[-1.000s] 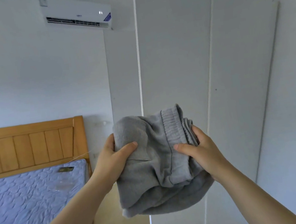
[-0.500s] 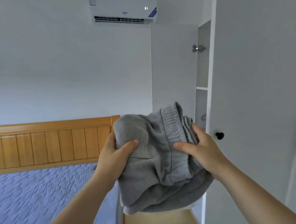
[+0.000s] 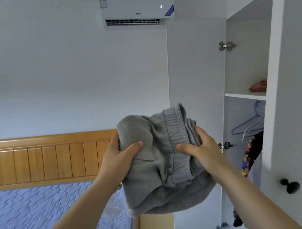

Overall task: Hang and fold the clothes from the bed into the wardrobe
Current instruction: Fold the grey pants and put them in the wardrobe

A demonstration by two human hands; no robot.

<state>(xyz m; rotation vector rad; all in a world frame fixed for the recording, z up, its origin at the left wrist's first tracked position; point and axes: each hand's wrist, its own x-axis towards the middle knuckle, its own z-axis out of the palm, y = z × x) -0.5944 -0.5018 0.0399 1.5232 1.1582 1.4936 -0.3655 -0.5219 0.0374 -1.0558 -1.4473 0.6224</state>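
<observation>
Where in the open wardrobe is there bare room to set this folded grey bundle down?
Upper shelf looks bare from the open door to the pink item. Below the shelf it is crowded with hangers and a patterned garment.

Looks from head height, forward and tilted upward, close over the left hand (image 3: 117, 159) and right hand (image 3: 201, 150) gripping the grey garment (image 3: 161, 172). Faces the open wardrobe (image 3: 246, 59) at right, bed (image 3: 33, 212) lower left.
</observation>
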